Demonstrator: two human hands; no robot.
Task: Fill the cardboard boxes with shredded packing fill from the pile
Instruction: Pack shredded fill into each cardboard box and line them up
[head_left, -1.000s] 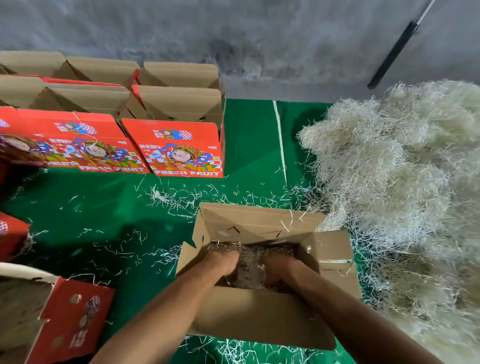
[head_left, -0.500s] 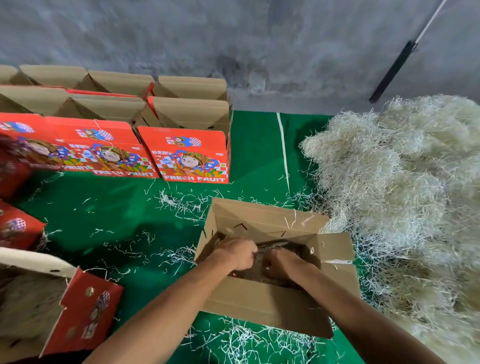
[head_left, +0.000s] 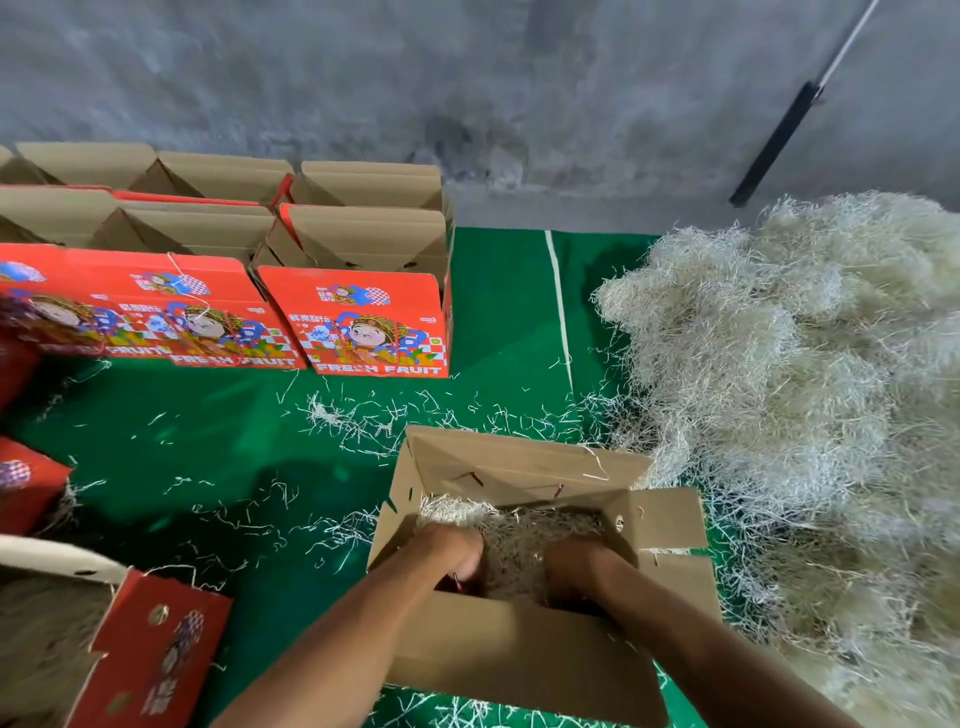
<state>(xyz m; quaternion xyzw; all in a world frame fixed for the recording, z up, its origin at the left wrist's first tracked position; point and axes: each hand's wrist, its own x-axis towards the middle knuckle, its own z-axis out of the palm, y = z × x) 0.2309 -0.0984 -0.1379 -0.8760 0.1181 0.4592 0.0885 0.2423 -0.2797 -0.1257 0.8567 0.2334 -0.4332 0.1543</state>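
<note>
Boxes frame the scene on my left: a red printed box (head_left: 130, 639) at the near corner, already holding fill, and rows of open red fruit boxes (head_left: 374, 322) standing against the far wall on the green mat (head_left: 498, 312). Centre, the cardboard box (head_left: 519, 644) I am working sits flaps up, just beside the pile. My left hand (head_left: 449, 553) and right hand (head_left: 579, 564) are both down inside it, pushed into the shredded fill (head_left: 524, 530); the fingers are buried, so I cannot tell whether they are spread or bunched. To do this step well, I judge I should press evenly into both near corners, keep the flaps out of the way, and level the bed before fetching more. The fill in the box looks pale, springy and tangled, sitting well below the rim. On the right, the pile (head_left: 789, 364) is large and loose, with stray strands scattered over the mat.
</note>
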